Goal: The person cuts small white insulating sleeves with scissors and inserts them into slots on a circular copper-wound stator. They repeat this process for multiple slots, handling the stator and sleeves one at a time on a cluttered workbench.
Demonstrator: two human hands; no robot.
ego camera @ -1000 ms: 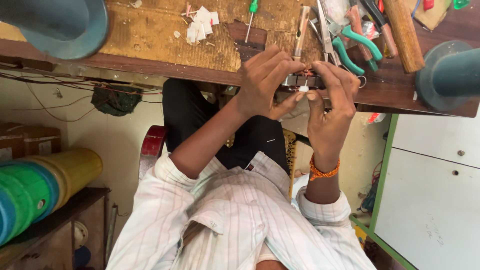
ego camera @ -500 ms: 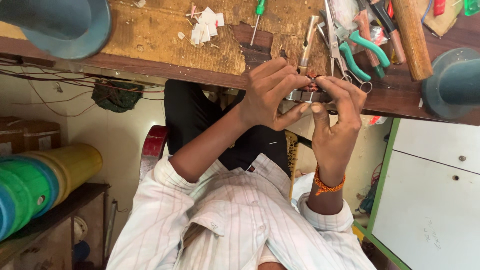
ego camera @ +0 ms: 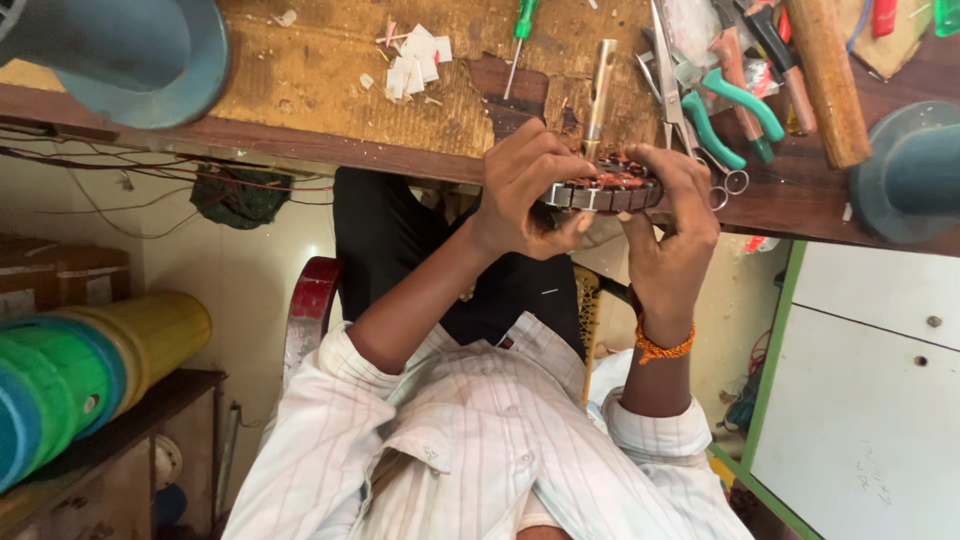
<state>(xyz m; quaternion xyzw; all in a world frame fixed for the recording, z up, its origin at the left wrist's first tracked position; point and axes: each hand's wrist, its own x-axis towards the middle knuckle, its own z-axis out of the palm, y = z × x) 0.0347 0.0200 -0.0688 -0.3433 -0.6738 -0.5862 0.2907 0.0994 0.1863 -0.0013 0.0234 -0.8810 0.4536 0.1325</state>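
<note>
Both arms are reaching forward with elbows bent. The left hand (ego camera: 525,190) is curling its fingers over from above, thumb pressing underneath. The right hand (ego camera: 672,225) is facing it, close beside it, fingers hooked in a grip, wrist held straight.

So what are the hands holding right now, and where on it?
Both hands hold a round motor stator with copper windings, at the workbench edge. The left hand grips its left rim, the right hand its right rim.

Warm indoor light, soft shadows under bench, sharp centre, edges warped.
</note>
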